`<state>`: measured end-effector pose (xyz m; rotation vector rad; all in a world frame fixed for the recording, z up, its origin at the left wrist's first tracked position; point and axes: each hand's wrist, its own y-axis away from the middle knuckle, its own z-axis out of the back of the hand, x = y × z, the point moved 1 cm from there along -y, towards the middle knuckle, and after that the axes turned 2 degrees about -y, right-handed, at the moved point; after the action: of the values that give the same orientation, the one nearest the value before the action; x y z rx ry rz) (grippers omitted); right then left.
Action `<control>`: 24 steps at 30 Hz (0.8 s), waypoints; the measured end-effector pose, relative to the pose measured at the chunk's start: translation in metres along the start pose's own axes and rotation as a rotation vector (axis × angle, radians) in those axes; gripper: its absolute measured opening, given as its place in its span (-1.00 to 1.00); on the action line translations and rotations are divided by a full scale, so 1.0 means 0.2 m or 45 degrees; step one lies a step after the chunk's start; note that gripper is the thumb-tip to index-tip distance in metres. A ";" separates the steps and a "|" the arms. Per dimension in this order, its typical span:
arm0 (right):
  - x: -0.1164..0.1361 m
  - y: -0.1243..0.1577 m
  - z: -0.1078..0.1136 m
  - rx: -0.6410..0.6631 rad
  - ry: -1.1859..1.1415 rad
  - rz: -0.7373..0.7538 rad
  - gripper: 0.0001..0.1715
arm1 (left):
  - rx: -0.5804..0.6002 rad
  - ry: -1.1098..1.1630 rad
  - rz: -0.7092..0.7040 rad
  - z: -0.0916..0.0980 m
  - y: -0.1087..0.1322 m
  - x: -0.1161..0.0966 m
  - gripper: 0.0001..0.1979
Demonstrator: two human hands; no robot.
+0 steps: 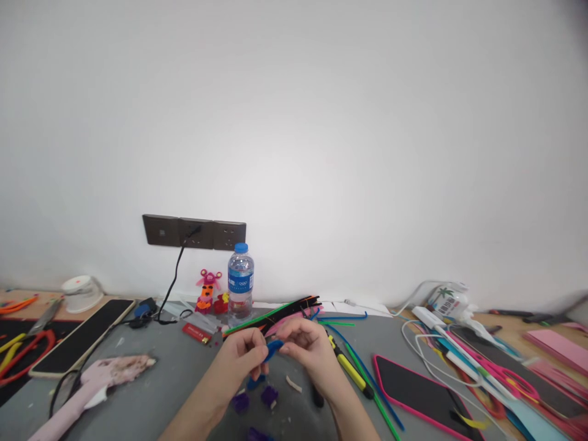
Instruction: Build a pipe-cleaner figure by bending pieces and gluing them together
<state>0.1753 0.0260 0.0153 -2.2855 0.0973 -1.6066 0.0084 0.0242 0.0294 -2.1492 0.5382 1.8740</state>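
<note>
Between both hands is a small blue fuzzy piece (274,349), bent into a curve, perhaps chenille stem. My left hand (243,355) pinches its left end between thumb and fingers. My right hand (307,352) has its fingertips closed on the other end. Below them on the grey mat (184,392) lie purple fuzzy pieces (269,396), another blue piece (256,382) and a whitish scrap (293,384). Beside my right wrist is a yellow-and-black handled tool (351,369); its head is partly hidden by the hand.
A pink glue gun (94,380) and a phone (82,337) lie left. A water bottle (241,285) stands behind my hands, near a small fuzzy figure (207,291). Chenille stems (374,389), a pink-cased phone (422,398), white cables (425,361) and pink scissors (514,381) are right.
</note>
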 end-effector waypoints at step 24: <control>0.05 -0.01 -0.02 0.157 0.085 0.178 -0.93 | 0.026 0.049 0.059 -0.06 0.02 -0.01 -0.47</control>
<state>0.1740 0.0249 0.0264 -2.0855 0.1660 -1.5726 0.0165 0.0161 0.0331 -2.1815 0.6176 1.8460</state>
